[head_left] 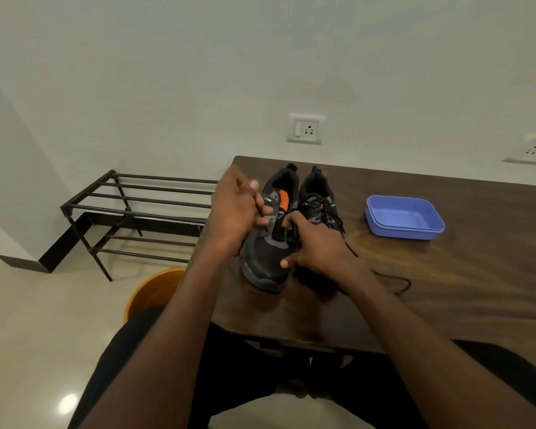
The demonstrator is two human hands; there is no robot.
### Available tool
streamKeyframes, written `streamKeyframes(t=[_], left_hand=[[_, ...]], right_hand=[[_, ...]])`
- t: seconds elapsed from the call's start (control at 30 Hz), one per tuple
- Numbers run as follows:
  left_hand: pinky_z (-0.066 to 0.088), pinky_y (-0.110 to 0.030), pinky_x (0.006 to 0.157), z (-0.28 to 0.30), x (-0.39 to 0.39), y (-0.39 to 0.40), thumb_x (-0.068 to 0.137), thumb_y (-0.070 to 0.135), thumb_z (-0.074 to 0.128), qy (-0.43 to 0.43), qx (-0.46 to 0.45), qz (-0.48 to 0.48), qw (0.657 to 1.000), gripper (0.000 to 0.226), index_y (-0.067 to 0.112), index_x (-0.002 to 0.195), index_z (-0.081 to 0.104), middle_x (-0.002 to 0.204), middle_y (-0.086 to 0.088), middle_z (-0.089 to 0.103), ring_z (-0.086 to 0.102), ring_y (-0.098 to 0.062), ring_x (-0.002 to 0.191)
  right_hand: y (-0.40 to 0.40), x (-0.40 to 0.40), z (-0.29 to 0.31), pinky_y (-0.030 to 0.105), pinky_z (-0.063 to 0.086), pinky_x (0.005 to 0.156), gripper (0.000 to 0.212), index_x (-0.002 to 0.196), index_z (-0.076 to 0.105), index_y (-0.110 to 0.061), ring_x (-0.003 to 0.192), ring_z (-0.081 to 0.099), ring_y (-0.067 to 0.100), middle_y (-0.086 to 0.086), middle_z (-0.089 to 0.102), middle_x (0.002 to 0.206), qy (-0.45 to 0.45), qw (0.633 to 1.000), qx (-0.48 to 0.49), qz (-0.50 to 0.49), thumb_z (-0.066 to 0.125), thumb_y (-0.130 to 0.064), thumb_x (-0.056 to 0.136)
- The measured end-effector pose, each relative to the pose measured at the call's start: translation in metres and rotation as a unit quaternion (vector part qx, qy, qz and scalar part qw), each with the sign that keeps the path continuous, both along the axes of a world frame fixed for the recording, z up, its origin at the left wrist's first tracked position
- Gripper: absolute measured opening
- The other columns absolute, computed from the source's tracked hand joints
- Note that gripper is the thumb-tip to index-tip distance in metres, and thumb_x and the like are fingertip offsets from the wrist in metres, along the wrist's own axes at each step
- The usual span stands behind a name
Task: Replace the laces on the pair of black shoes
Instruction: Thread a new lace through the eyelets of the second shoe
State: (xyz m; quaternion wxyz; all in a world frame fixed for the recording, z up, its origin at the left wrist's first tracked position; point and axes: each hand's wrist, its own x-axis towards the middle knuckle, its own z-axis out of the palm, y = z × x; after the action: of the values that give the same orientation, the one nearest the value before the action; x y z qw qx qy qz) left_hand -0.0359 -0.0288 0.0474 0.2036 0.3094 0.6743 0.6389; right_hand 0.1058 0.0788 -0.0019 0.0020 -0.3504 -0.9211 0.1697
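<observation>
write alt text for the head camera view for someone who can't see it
Seen from above, a seated person's left hand and right hand work at the left shoe of a black pair on a dark wooden table. The right shoe still has its black lace, trailing across the table near a blue plastic box.

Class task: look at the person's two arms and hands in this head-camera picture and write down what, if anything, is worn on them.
Both forearms are bare as far as the frame shows: no sleeve reaches into view. The left hand and the right hand wear no gloves, and no watch, bracelet or ring can be seen on either wrist or on the fingers that show.
</observation>
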Motion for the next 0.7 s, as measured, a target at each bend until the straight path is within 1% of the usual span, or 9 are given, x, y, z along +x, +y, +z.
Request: streamKeyframes(t=[0.07,0.13,0.2,0.27,0.3,0.37,0.47,0.6,0.7], left_hand=[[0.050,-0.027,0.044,0.018,-0.007,-0.008,0.110,0.018,0.045,-0.009,0.071,0.012,0.997,0.017,0.014,0.094,0.043,0.072,-0.004,0.055,0.061,-0.021,0.056],[0.041,-0.027,0.044,0.020,-0.019,-0.012,0.108,0.025,0.051,0.016,0.068,0.037,0.997,0.017,0.019,0.093,0.044,0.075,-0.002,0.055,0.051,-0.013,0.054],[0.046,-0.031,0.056,0.007,-0.030,-0.011,0.103,0.036,0.060,0.125,-0.062,0.053,0.989,0.014,0.024,0.101,0.052,0.085,0.001,0.062,0.057,-0.011,0.065],[0.050,-0.033,0.068,-0.014,-0.032,-0.007,0.098,0.046,0.064,0.248,-0.261,0.020,0.933,0.023,0.024,0.100,0.059,0.087,0.004,0.065,0.063,-0.013,0.078],[0.053,-0.035,0.072,-0.024,-0.030,-0.005,0.096,0.048,0.066,0.270,-0.331,-0.009,0.904,0.025,0.024,0.095,0.060,0.086,0.003,0.066,0.064,-0.014,0.081],[0.056,-0.043,0.084,-0.039,-0.025,0.001,0.090,0.046,0.074,0.274,-0.404,-0.045,0.871,0.025,0.025,0.089,0.060,0.090,0.001,0.067,0.063,-0.017,0.087],[0.046,-0.052,0.097,-0.046,-0.023,0.007,0.087,0.039,0.078,0.305,-0.443,-0.019,0.843,0.023,0.025,0.095,0.062,0.101,-0.001,0.065,0.060,-0.023,0.101],[0.047,-0.045,0.093,-0.047,-0.020,0.008,0.094,0.029,0.071,0.308,-0.421,-0.017,0.853,0.012,0.023,0.090,0.061,0.100,-0.003,0.067,0.062,-0.022,0.098],[0.059,-0.044,0.082,-0.037,-0.018,0.005,0.099,0.018,0.062,0.201,-0.282,-0.012,0.938,0.019,0.020,0.081,0.054,0.089,-0.006,0.070,0.068,-0.022,0.085]], right_hand=[[-0.002,0.000,-0.002,0.049,0.048,0.094,0.079,0.131,0.036,-0.041,0.113,0.064,0.028,-0.002,0.066,0.124,0.002,1.000,0.011,-0.002,0.087,-0.054,0.072],[-0.003,-0.003,-0.002,0.053,0.044,0.101,0.078,0.132,0.038,-0.037,0.116,0.063,0.027,-0.002,0.066,0.124,-0.012,1.000,0.021,-0.020,0.082,-0.062,0.074],[-0.005,-0.005,0.000,0.058,0.038,0.108,0.076,0.133,0.044,-0.031,0.120,0.060,0.026,-0.003,0.065,0.125,-0.033,0.998,0.023,-0.039,0.077,-0.069,0.075],[-0.005,-0.005,0.001,0.061,0.033,0.111,0.069,0.128,0.050,-0.032,0.122,0.058,0.023,-0.006,0.063,0.122,-0.045,0.998,0.022,-0.039,0.074,-0.071,0.077],[-0.004,-0.004,0.001,0.062,0.031,0.112,0.066,0.126,0.053,-0.033,0.122,0.057,0.022,-0.007,0.063,0.121,-0.052,0.998,0.021,-0.035,0.073,-0.072,0.077],[-0.004,-0.005,0.002,0.062,0.030,0.111,0.065,0.127,0.056,-0.035,0.122,0.056,0.021,-0.007,0.063,0.122,-0.062,0.997,0.021,-0.029,0.071,-0.074,0.077],[-0.004,-0.007,0.000,0.063,0.029,0.111,0.070,0.133,0.054,-0.038,0.126,0.056,0.020,-0.009,0.063,0.128,-0.063,0.997,0.024,-0.027,0.070,-0.076,0.076],[-0.002,-0.008,-0.002,0.067,0.026,0.114,0.077,0.142,0.048,-0.042,0.132,0.053,0.022,-0.009,0.062,0.137,-0.060,0.998,0.015,-0.027,0.070,-0.075,0.077],[0.000,-0.007,-0.001,0.070,0.025,0.114,0.080,0.143,0.047,-0.044,0.132,0.053,0.024,-0.007,0.061,0.139,-0.072,0.997,0.011,-0.027,0.070,-0.079,0.074]])
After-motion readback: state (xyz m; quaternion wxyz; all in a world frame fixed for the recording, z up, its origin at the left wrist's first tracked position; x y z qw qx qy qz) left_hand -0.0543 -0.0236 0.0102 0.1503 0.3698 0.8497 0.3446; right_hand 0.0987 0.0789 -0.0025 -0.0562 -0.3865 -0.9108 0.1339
